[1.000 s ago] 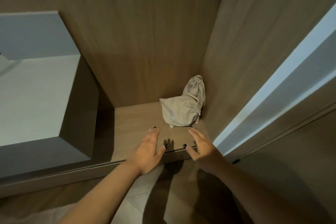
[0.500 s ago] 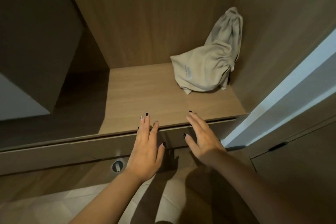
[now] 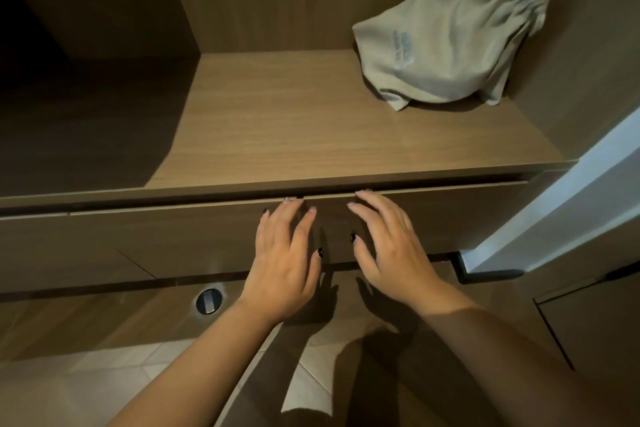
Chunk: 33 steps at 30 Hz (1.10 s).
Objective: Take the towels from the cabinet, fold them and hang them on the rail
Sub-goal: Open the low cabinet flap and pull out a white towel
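A wooden cabinet stands open in front of me, with a shelf [image 3: 311, 128] and a drawer front [image 3: 138, 239] just below it. My left hand [image 3: 284, 260] and my right hand [image 3: 391, 246] lie side by side on the drawer front, fingers straight, fingertips at its top edge. Neither hand holds anything. A pale grey drawstring cloth bag [image 3: 453, 35] slumps in the shelf's back right corner, apart from both hands. No towel shows in this view.
A white door edge [image 3: 561, 215] runs diagonally at the right. A round metal fitting [image 3: 207, 301] sits in the panel below the drawer. Pale floor tiles [image 3: 104, 385] lie beneath my arms. The cabinet's left side is dark.
The view has dropped and closed in on the cabinet. Both hands have gone from hovering at the shelf edge to lying on the drawer front below it.
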Available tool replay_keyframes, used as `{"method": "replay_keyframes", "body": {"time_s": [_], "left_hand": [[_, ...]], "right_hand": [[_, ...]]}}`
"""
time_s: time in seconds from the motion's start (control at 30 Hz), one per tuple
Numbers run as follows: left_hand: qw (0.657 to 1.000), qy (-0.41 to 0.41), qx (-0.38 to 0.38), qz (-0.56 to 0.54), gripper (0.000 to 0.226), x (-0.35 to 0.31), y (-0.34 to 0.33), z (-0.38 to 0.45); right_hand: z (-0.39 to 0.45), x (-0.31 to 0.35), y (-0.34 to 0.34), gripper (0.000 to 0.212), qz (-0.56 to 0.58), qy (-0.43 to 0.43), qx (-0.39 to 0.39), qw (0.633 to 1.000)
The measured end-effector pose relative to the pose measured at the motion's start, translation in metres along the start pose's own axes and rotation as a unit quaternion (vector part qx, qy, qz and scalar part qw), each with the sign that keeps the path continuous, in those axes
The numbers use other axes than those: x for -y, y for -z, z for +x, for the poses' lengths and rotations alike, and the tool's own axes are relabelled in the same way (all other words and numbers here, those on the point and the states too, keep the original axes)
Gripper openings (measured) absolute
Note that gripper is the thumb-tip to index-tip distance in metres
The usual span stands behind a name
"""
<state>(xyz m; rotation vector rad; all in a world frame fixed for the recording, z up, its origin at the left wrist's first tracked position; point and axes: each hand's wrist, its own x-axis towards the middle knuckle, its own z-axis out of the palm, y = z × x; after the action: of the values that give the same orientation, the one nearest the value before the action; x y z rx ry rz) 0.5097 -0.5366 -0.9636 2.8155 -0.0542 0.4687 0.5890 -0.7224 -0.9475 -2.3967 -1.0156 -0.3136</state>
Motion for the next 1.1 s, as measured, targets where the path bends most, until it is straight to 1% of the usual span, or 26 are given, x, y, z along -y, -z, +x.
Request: {"method": "replay_keyframes", "body": {"time_s": [0.2,0.37,0.5,0.6,0.67,0.7,0.77,0.83,0.9,0.97,1.03,1.1], "left_hand": [[0.997,0.026,-0.057,0.038,0.06,0.007,-0.004,0.01],[0.992,0.016,-0.11,0.064,0.055,0.013,-0.007,0.018],[0.989,0.03,-0.119,0.078,0.045,0.009,-0.002,0.017],[0.99,-0.011,-0.117,0.082,0.039,0.013,0.009,0.015],[0.992,-0.03,-0.093,0.085,0.038,0.016,0.019,0.015],[0.993,-0.032,-0.07,0.094,0.04,0.016,0.022,0.015],[0.99,-0.032,-0.011,0.138,0.051,0.013,0.025,0.011],[0.984,-0.04,0.021,0.174,0.058,0.011,0.028,0.006],[0.983,-0.057,0.039,0.17,0.053,0.01,0.036,0.005],[0.986,-0.053,0.078,0.136,0.041,0.011,0.044,0.007],[0.983,-0.028,0.144,0.106,0.035,0.013,0.045,0.01],[0.97,-0.009,0.228,0.088,0.037,0.012,0.044,0.01]], "right_hand": [[0.007,-0.004,-0.015,0.05,-0.059,0.001,-0.029,0.998],[0.01,0.005,-0.03,0.052,-0.098,-0.038,-0.069,0.992],[0.013,0.012,-0.03,0.051,-0.167,-0.039,-0.081,0.982],[0.015,0.013,-0.022,0.045,-0.159,-0.038,-0.069,0.984],[0.014,0.015,-0.016,0.043,-0.141,-0.039,-0.048,0.988],[0.015,0.017,-0.012,0.043,-0.139,-0.041,-0.034,0.989],[0.016,0.022,-0.004,0.045,-0.15,-0.052,-0.001,0.987],[0.017,0.026,0.005,0.046,-0.157,-0.063,0.031,0.985],[0.016,0.027,0.013,0.042,-0.157,-0.073,0.058,0.983],[0.014,0.027,0.019,0.033,-0.145,-0.081,0.086,0.982],[0.01,0.026,0.023,0.024,-0.091,-0.096,0.121,0.984],[0.004,0.026,0.024,0.024,-0.039,-0.108,0.164,0.98]]}}
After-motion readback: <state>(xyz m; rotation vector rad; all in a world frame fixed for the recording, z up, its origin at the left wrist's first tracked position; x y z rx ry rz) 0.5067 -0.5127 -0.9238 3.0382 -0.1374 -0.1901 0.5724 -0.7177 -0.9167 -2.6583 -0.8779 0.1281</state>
